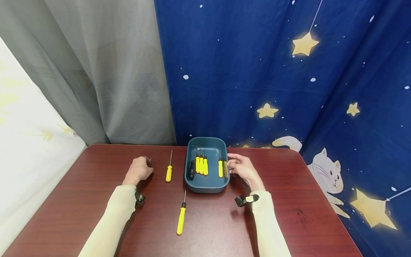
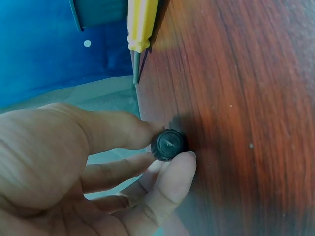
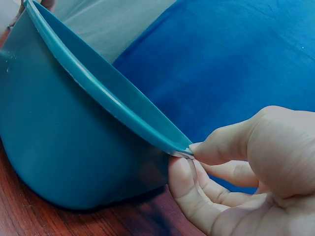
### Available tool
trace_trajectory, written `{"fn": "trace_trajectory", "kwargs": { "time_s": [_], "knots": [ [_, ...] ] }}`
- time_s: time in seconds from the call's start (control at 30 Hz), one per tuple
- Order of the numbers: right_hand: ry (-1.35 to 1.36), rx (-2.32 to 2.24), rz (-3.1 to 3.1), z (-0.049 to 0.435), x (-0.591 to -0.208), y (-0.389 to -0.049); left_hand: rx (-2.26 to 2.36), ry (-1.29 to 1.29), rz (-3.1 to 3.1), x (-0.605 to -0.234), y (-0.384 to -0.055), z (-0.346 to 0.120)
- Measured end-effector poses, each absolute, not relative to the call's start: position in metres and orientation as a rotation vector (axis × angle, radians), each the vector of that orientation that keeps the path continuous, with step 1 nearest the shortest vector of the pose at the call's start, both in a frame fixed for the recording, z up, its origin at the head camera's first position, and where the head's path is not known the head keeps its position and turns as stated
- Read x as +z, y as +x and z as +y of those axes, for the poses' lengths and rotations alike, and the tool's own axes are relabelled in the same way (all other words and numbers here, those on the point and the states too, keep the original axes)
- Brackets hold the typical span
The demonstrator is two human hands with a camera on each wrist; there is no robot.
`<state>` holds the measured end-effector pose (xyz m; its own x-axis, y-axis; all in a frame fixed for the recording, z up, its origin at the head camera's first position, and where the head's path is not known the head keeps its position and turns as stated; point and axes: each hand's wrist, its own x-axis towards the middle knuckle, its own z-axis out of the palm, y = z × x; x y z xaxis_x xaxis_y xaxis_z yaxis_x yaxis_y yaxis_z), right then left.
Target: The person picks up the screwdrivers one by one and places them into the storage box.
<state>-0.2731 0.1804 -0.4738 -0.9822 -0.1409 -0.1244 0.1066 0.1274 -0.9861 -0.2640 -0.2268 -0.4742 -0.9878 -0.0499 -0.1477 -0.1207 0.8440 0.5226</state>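
My left hand (image 1: 140,170) pinches a black screwdriver between thumb and fingers. The round end of its black handle (image 2: 170,144) faces the left wrist camera, and a bit of its thin shaft (image 1: 151,160) pokes up past the fingers in the head view. With thumb and fingertips my right hand (image 1: 243,166) grips the right rim of a blue-green plastic box (image 1: 208,190). Inside the box lie a black-handled screwdriver (image 1: 191,171) at the left, three yellow screwdrivers (image 1: 201,166) side by side, and another yellow screwdriver (image 1: 220,168) near the right wall.
Between the left hand and the box, a yellow screwdriver (image 1: 168,173) lies on the reddish-brown table (image 1: 218,228). A longer yellow-and-black screwdriver (image 1: 181,221) lies in front of the box. Grey curtain (image 1: 128,89) and blue starry curtain (image 1: 231,89) hang behind the table.
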Motion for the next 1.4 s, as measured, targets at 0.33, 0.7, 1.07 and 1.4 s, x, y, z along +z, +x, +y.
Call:
{"fn": "trace_trajectory", "kwargs": {
  "time_s": [0.33,0.7,1.07,1.4],
  "knots": [
    [-0.041,-1.948,2.23,0.18,-0.475,-0.274,0.863,-0.162,2.85,-0.476,-0.267,-0.226],
    [-0.039,-1.936,2.239,0.18,-0.475,-0.273,0.857,-0.15,2.932,-0.475,-0.264,-0.228],
    [-0.047,-1.938,2.248,0.18,-0.475,-0.273,1.049,-0.201,2.979,-0.479,-0.268,-0.225],
    [-0.045,-1.948,2.232,0.181,-0.475,-0.273,1.338,-0.153,2.941,-0.475,-0.274,-0.212]
  ]
}}
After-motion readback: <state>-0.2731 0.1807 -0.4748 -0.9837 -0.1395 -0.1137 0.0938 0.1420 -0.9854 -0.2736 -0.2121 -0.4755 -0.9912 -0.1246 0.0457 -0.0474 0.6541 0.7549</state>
